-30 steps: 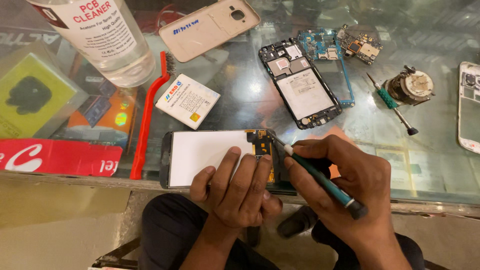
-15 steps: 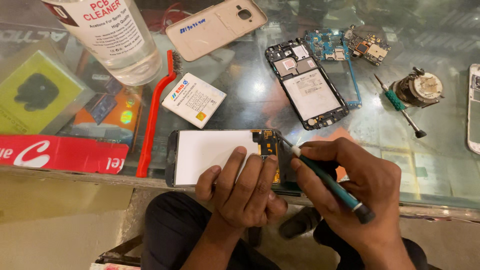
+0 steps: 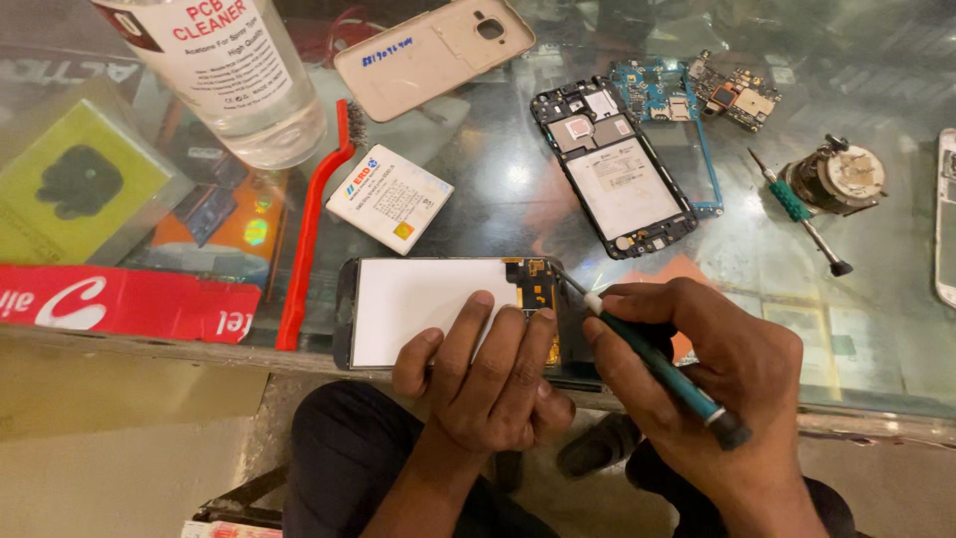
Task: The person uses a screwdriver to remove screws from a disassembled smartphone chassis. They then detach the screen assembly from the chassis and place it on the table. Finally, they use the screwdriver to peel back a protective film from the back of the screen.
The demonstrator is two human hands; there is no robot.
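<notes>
Teal screwdriver [image 3: 657,364] pinched in right hand [image 3: 717,379], tip at phone panel [image 3: 428,309] circuitry; left hand [image 3: 488,384], fingers spread, presses panel onto glass desk [image 3: 498,189]; next move demands steady tip pressure

Glass-topped table [image 3: 518,189] with shelf stock showing dimly through it, bright overhead light glaring off the glass, a metal strip along its near edge [image 3: 876,423], tan front panel [image 3: 110,384] below at left, and dull grey-brown floor [image 3: 100,478] underneath.
</notes>
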